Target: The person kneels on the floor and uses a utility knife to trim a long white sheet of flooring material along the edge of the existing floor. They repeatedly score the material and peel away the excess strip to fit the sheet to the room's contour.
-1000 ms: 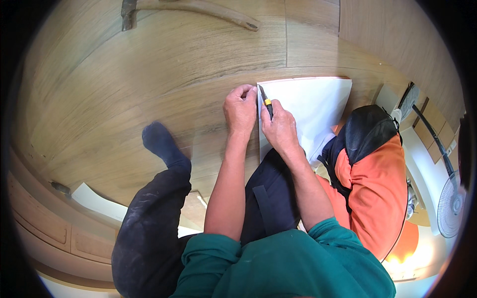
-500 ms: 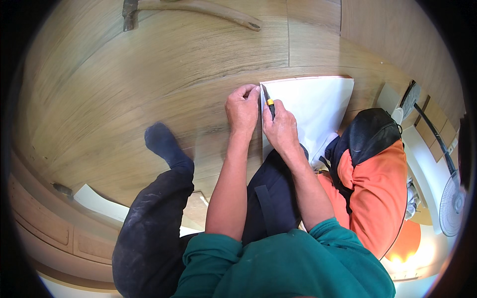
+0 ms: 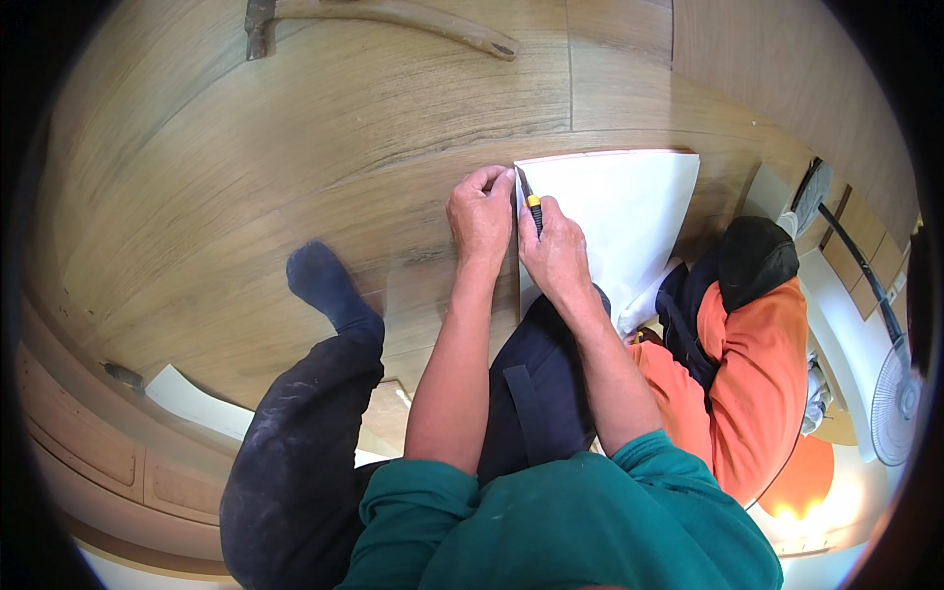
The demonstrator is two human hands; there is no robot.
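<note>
My right hand point(image 3: 557, 251) grips a utility knife point(image 3: 534, 204) with a yellow and black handle. Its dark blade points away from me, along the left edge of a white sheet-like board point(image 3: 619, 211), near the far left corner. Close beside that corner, my left hand point(image 3: 481, 218) is closed, thumb and fingertips pressed together. Whatever it may pinch there is too small to tell. The board lies on the wood-patterned floor, its near part hidden by my right arm and leg.
A hammer point(image 3: 393, 12) with a curved wooden handle lies at the far left. On the right, close to the board, sits a person in orange and dark clothing point(image 3: 755, 364). A fan point(image 3: 895, 398) stands beyond them. White strip point(image 3: 202, 401) lies at the left.
My hands and the knife stay almost in place at the board's corner. The person in orange has shifted a little to the right, the black-covered part moving away from the board.
</note>
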